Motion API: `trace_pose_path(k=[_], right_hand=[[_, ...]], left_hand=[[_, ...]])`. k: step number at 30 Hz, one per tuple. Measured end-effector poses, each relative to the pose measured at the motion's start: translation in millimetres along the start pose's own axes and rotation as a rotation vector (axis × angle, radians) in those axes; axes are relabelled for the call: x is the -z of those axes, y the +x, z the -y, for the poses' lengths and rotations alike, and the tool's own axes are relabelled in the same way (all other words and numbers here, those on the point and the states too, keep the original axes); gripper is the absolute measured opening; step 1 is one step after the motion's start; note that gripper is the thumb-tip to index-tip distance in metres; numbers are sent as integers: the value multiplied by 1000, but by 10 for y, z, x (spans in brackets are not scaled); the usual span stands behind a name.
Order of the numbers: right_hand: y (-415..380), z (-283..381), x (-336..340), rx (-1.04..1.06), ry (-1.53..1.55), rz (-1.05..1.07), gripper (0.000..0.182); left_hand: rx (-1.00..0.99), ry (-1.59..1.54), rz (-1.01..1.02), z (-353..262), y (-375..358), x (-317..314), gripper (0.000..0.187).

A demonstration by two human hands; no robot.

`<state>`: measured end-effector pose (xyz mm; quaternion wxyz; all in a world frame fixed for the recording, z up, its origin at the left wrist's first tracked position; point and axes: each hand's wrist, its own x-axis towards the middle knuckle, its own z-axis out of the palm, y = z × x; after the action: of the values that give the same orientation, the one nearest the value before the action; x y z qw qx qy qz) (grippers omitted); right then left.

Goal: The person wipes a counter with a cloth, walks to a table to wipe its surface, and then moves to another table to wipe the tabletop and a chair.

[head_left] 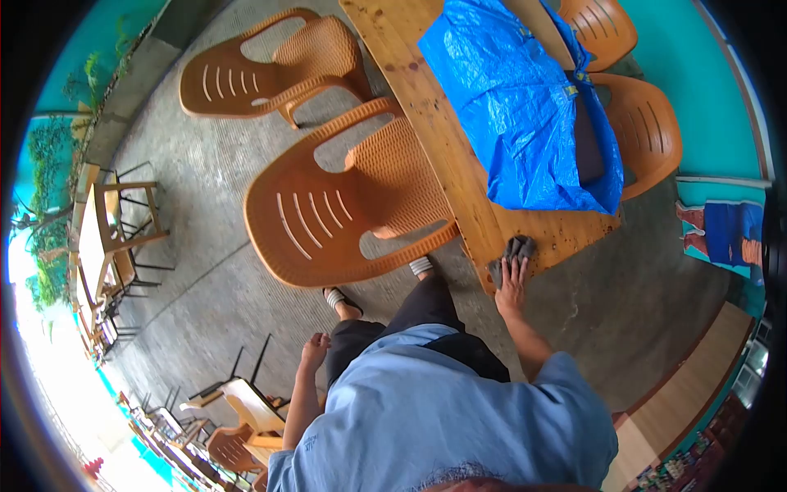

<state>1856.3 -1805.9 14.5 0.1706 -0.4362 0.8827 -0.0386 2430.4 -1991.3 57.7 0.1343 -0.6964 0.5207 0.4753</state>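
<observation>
Near the end corner of the wooden table (566, 239), my right hand (512, 287) presses a crumpled dark grey cloth (520, 246) onto the tabletop. Its fingers lie over the cloth, which bunches out beyond the fingertips. A large blue plastic bag (525, 123) covers much of the table, just past the cloth. My left hand (314, 351) hangs at my side by my leg, fingers loosely curled, with nothing visible in it. The nearest thing to it is an orange-brown plastic chair (299, 217) pulled up along the table's left side.
Another plastic chair (246, 78) stands farther along the left side. On the right side are more chairs (648, 135). Wooden tables (97, 221) line the far left, and a wooden-topped counter (689, 394) is at lower right. The floor (197, 205) is grey concrete.
</observation>
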Motion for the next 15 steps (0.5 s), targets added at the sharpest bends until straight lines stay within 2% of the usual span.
trace_pose_path(k=[2, 4, 5, 7, 8, 9, 11, 14, 15], right_hand=[[-54, 249, -103, -71, -16, -32, 80], [-48, 606, -73, -367, 4, 31, 69], [16, 733, -175, -376, 6, 2, 69], [325, 1020, -474, -698, 152, -13, 65], [483, 1083, -583, -536, -101, 73, 61], [577, 1358, -394, -541, -101, 48, 61], [623, 2121, 183, -743, 880, 74, 54], [931, 2333, -704, -762, 1573, 22, 45], [842, 2763, -487, -707, 1708, 35, 40]], left_hand=[[-20, 88, 29, 46, 216, 240, 45], [-63, 88, 26, 131, 495, 466, 45], [-73, 83, 35, 159, 613, 576, 45], [-127, 64, 32, 250, 866, 799, 46], [-143, 42, 34, 325, 1013, 912, 46], [-158, 21, 38, 439, 1161, 1045, 47], [-226, 57, 39, 692, 1456, 1376, 47], [-256, 35, 56, 1335, 1723, 1980, 47], [-236, -10, 62, 1531, 1837, 2209, 46]])
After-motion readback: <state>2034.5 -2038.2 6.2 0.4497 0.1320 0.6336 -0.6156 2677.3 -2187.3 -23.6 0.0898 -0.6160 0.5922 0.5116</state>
